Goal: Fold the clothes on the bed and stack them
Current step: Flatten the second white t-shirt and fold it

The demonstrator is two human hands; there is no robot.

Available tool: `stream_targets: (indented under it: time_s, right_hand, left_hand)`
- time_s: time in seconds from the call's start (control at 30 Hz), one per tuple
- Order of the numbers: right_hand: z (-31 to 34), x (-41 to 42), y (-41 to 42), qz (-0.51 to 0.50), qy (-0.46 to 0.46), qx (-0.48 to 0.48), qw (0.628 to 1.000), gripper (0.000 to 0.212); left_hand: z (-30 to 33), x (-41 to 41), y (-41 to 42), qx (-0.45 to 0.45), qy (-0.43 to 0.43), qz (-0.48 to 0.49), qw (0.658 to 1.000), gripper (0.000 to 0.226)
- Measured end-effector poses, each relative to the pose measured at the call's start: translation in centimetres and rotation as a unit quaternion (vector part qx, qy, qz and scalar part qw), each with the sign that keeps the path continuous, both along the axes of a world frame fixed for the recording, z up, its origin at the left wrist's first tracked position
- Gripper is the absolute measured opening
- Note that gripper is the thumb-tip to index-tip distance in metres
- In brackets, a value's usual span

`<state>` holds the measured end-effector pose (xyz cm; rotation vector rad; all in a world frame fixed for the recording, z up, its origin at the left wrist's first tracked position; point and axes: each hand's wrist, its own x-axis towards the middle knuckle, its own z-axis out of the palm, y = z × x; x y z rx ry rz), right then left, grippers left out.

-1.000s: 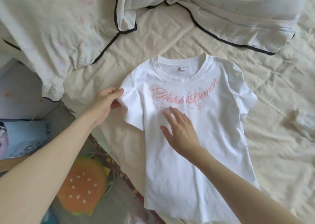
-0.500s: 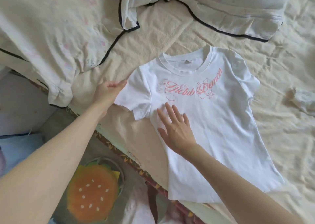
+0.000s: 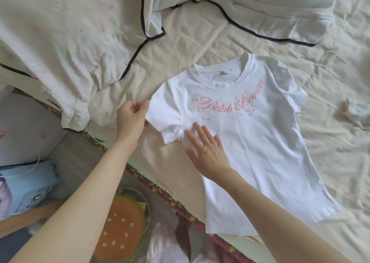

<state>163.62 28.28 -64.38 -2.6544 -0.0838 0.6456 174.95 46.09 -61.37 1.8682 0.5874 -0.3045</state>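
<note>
While the white T-shirt (image 3: pixel 250 142) lies face up on the cream bedsheet (image 3: pixel 330 162), both hands work at its near sleeve. Its pink lettering (image 3: pixel 226 104) sits just beyond the fingertips of the right hand (image 3: pixel 208 150), whose fingers are straight, slightly spread and pressed flat on the cloth just below the armpit seam. The left hand (image 3: pixel 131 118) is beside it, its thumb and curled fingers pinching the outer hem of the short sleeve (image 3: pixel 168 116), so that the sleeve stretches between the two hands. The shirt's collar (image 3: pixel 220 80) lies farther out past both sets of fingers, and the hem runs back along the right forearm toward the bed's edge. Beyond the left hand's knuckles, a pale quilt with dark piping (image 3: pixel 70 42) is rumpled over the sheet, and a pillow (image 3: pixel 270 8) with the same piping rests well past the collar. Far to the right of the right hand's fingers, a small crumpled white cloth (image 3: pixel 356 112) sits on the sheet. Under the left forearm, on the floor, lies a hamburger-shaped cushion (image 3: pixel 120 228).
</note>
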Motion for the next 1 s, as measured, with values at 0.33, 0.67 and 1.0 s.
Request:
stream_targets:
  time_s: [0.33, 0.67, 1.0]
  right_hand:
    - [2.1, -0.7, -4.7, -0.503, 0.160, 0.350, 0.774, 0.034]
    - [1.5, 1.9, -2.8, -0.547, 0.188, 0.408, 0.706, 0.017]
    - [1.5, 4.0, -1.8, -0.159, -0.128, 0.050, 0.978, 0.040]
  left_hand:
    - [2.7, -0.2, -9.1, -0.045, 0.009, -0.154, 0.987, 0.012]
    - [-2.9, -5.1, -7.1, 0.039, 0.172, -0.161, 0.971, 0.034]
    - [-3.4, -6.5, -6.5, 0.034, 0.129, -0.186, 0.973, 0.020]
